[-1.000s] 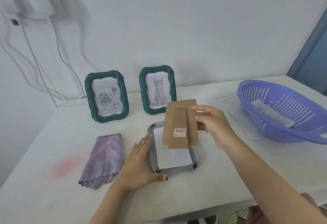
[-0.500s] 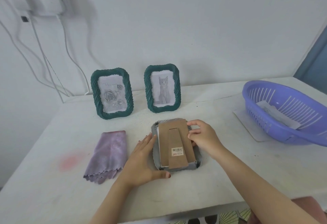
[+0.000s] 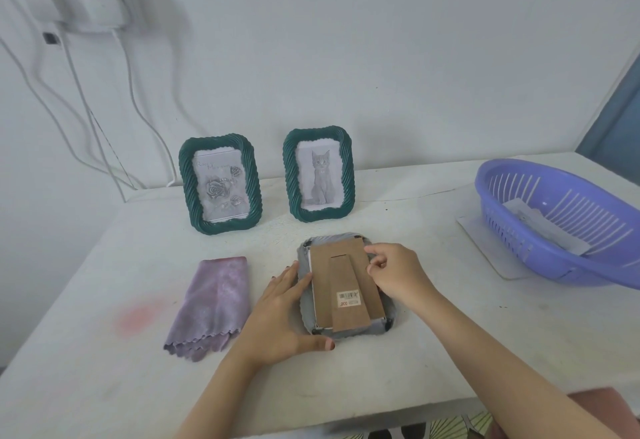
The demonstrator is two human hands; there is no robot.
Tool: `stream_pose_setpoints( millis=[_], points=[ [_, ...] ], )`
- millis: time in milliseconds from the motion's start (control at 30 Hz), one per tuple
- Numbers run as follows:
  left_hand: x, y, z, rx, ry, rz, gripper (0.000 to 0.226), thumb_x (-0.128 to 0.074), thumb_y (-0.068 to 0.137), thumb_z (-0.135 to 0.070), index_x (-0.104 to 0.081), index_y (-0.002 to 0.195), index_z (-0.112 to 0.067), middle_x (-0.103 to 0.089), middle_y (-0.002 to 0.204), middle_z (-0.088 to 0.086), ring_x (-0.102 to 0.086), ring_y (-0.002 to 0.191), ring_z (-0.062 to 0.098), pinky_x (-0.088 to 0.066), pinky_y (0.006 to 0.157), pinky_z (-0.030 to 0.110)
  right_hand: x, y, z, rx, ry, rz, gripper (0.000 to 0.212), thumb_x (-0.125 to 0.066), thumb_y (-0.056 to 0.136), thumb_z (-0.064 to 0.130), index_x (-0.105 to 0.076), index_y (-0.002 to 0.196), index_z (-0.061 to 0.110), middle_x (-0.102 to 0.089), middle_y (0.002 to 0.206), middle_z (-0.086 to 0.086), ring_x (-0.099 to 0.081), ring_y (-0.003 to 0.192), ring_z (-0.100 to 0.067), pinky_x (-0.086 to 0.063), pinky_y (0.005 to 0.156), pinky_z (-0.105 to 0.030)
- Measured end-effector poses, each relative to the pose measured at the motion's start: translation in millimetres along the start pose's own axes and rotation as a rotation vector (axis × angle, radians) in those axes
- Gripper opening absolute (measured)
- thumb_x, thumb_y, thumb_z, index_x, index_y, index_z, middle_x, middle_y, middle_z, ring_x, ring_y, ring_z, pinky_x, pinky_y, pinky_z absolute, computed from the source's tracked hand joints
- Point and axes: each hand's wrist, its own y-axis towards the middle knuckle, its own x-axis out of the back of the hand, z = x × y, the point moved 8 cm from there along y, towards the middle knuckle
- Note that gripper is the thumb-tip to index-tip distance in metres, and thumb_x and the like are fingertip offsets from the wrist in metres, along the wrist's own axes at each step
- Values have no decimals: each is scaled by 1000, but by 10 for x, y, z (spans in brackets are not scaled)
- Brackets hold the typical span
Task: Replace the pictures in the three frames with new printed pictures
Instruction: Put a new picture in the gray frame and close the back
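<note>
On the white counter [image 3: 433,345], the left hand [image 3: 280,314] lies flat and open against the left edge of a grey face-down picture frame [image 3: 377,329], while the right hand [image 3: 394,274] pinches the right edge of the brown cardboard backing board [image 3: 341,276] lying in it. A folded lilac cloth [image 3: 211,303] lies left, a lilac slotted plastic basket [image 3: 561,224] holding paper right. Farther back, two dark green frames stand upright, one with a rose print [image 3: 220,184], one with a kitten print [image 3: 318,175].

Both hands press cardboard backing [image 3: 346,282] into face-down frame [image 3: 389,329].
</note>
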Motion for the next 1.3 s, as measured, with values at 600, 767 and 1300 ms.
stream_pose_setpoints(
  millis=[600, 767, 1300],
  points=[
    [90, 254, -2, 57, -160, -115, 79, -47, 71, -67, -26, 139, -35, -16, 148, -16, -11, 139, 4, -7, 109, 19, -110, 37, 14, 215, -398, 124, 86, -58, 69, 67, -29, 141, 32, -34, 146, 5, -27, 134, -21, -27, 107, -39],
    [25, 428, 85, 91, -25, -64, 115, -43, 50, -79, -18, 146, -21, -11, 155, 2, -4, 143, 15, -4, 117, 31, -129, 68, -19, 211, -364, 148, 101, -53, 56, 72, -25, 143, 30, -29, 149, 8, -25, 136, -20, -24, 110, -39],
    [16, 673, 199, 92, 266, 114, 136, -36, 36, -89, -5, 147, -18, -8, 154, -1, 7, 142, 19, 13, 114, 37, -142, 249, 1, 215, -550, 285, 113, -64, 58, 76, -16, 148, 26, -25, 145, 4, -21, 133, -20, -20, 110, -35]
  ],
)
